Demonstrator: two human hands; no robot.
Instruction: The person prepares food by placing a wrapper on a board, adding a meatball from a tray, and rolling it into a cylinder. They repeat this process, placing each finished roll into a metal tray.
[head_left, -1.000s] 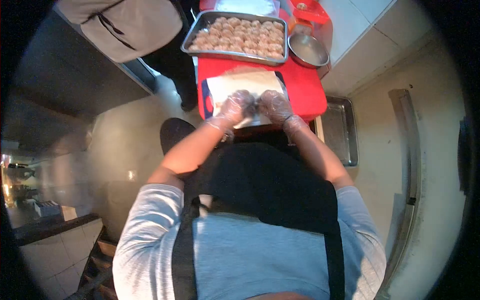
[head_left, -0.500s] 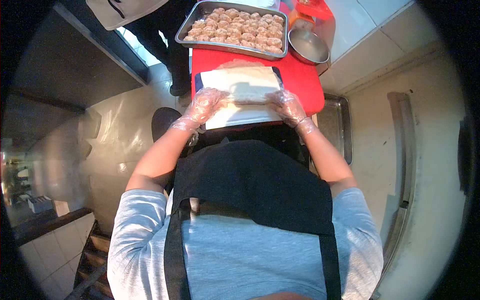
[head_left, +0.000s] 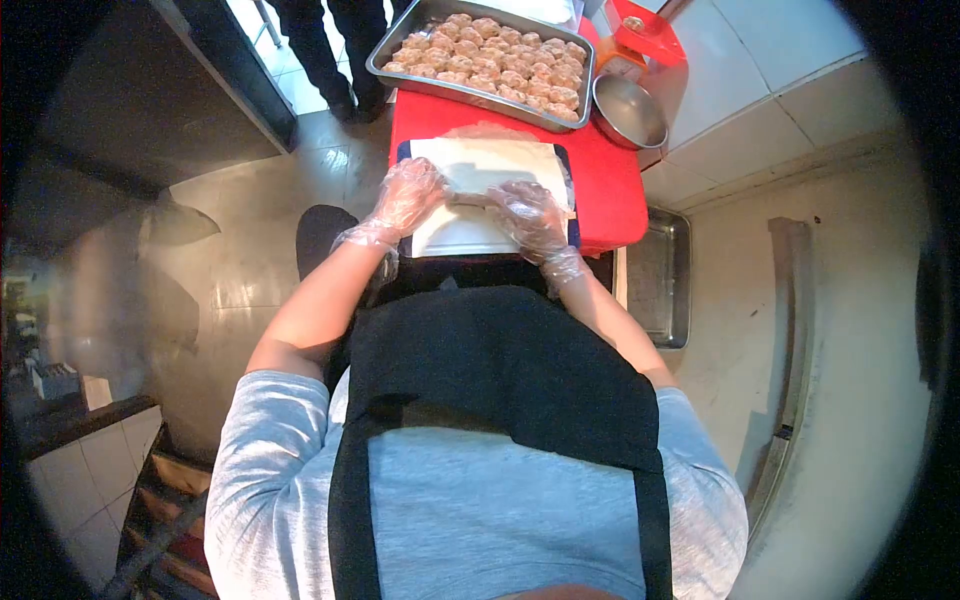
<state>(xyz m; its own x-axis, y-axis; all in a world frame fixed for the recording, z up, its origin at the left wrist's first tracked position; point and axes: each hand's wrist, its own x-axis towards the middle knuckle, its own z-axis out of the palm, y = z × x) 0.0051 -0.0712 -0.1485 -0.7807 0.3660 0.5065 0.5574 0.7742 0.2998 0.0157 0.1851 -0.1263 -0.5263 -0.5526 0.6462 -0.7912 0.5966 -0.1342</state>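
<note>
A pale, thin wrapper sheet point(head_left: 500, 158) lies on a white cutting board point(head_left: 465, 240) with dark blue edges. Across it runs a narrow brownish-pink roll point(head_left: 470, 199), visible only between my hands. My left hand point(head_left: 415, 188), in a clear plastic glove, curls its fingers over the left end of this roll. Also gloved, my right hand point(head_left: 530, 212) bends over the roll right of centre and hides that end. Both hands are closed on it, close to each other; their fingertips are partly hidden by the crinkled plastic.
Beyond the board, a metal tray point(head_left: 478, 93) of meat portions stands on the red tabletop point(head_left: 610, 195). A metal bowl point(head_left: 630, 110) and an orange scale with a red pan point(head_left: 650, 35) are at the back right. Another person's legs point(head_left: 335, 50) show at the far left.
My right hand has slid left along the roll, nearer to my left hand. The left hand stays at its end. At the upper left, the other person has shifted farther away.
</note>
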